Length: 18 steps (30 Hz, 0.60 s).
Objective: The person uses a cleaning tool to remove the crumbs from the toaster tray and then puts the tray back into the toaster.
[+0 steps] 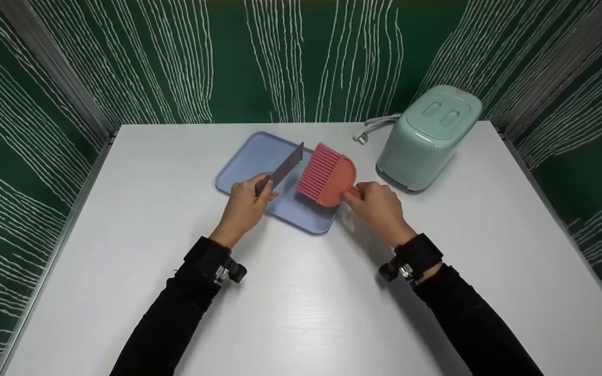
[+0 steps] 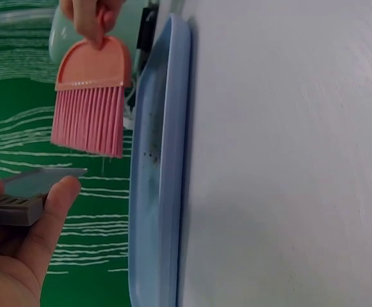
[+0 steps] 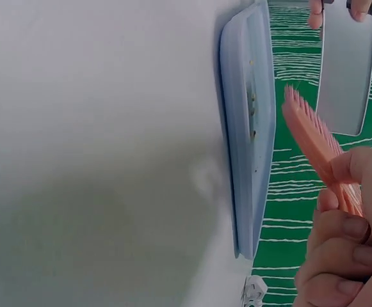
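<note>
My left hand [image 1: 246,209] grips the dark ribbed handle of a small grey dustpan [image 1: 287,166], a flat pan with a thin raised rim in the right wrist view [image 3: 346,70]. It is held tilted above a light blue tray [image 1: 246,156]. Pinched by its short handle in my right hand [image 1: 382,209], a coral hand brush [image 1: 338,181] with pink bristles is raised over the tray's right part. Its bristles point toward the dustpan, with a gap between them. Small dark crumbs [image 2: 152,155] lie on the tray.
A mint green toaster [image 1: 429,138] stands at the back right of the white table [image 1: 301,303]. Its white cord and plug [image 1: 362,137] lie to its left. Green walls with white streaks rise behind the table and at both sides.
</note>
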{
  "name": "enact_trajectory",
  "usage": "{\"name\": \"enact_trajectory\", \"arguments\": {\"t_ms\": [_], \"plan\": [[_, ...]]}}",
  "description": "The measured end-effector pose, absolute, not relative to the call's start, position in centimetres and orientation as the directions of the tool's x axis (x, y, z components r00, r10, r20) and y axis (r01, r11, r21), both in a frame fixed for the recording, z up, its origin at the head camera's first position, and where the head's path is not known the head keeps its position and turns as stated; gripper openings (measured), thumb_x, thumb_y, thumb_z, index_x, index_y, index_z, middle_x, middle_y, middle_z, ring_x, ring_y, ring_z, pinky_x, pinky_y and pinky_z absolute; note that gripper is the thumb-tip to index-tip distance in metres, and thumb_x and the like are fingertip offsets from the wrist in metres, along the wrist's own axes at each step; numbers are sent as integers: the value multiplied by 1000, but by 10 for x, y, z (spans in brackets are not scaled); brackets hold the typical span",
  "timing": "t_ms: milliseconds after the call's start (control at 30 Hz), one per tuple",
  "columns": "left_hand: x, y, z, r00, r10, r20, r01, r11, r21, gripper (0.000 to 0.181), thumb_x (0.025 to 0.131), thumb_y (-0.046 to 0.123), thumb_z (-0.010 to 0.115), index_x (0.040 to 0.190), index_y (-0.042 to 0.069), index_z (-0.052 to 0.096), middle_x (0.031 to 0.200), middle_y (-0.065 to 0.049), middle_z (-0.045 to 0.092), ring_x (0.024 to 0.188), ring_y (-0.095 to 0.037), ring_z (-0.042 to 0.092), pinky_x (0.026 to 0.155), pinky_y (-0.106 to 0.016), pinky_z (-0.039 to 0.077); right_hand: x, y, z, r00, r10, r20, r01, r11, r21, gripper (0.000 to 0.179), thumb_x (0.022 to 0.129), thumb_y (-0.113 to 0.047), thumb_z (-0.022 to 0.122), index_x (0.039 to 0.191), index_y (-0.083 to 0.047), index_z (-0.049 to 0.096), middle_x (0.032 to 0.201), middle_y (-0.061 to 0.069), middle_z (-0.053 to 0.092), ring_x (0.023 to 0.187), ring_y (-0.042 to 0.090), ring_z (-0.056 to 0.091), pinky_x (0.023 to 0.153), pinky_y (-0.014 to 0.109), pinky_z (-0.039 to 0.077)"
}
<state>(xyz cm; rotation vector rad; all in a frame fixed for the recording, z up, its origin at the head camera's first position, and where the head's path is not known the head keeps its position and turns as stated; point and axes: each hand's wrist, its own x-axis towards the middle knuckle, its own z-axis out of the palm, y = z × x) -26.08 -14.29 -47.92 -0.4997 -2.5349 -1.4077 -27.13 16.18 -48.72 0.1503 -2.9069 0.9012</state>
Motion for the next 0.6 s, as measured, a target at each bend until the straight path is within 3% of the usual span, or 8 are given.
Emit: {"name": "enact_trajectory", "arguments": {"t_ms": [367, 467, 600], "plan": [[-256, -140, -477, -888, 263, 377, 460, 515, 723, 34, 113, 13, 54, 139, -4, 68, 103, -22, 82, 94, -35, 82, 75, -46, 64, -263, 154, -479, -994, -110, 26, -102, 775, -623, 49, 93, -40, 66, 58, -25, 35, 57, -11, 30, 56, 11, 32, 56, 31, 25], [-256, -139, -476, -879, 280, 385, 476, 521, 708, 34, 113, 14, 55, 140, -4, 67, 104, -22, 82, 93, -35, 82, 71, -40, 62, -264, 156, -477, -995, -103, -14, -71, 765, -640, 49, 93, -42, 66, 59, -24, 35, 57, -10, 30, 56, 11, 31, 56, 30, 25], [-256, -139, -476, -873, 282, 398, 487, 526, 697, 33, 112, 13, 57, 139, -1, 69, 101, -20, 82, 86, -31, 81, 64, -27, 51, -267, 159, -476, -989, -111, -97, -22, 764, -644, 49, 94, -46, 65, 58, -25, 38, 56, -11, 31, 55, 11, 32, 55, 29, 26]]}}
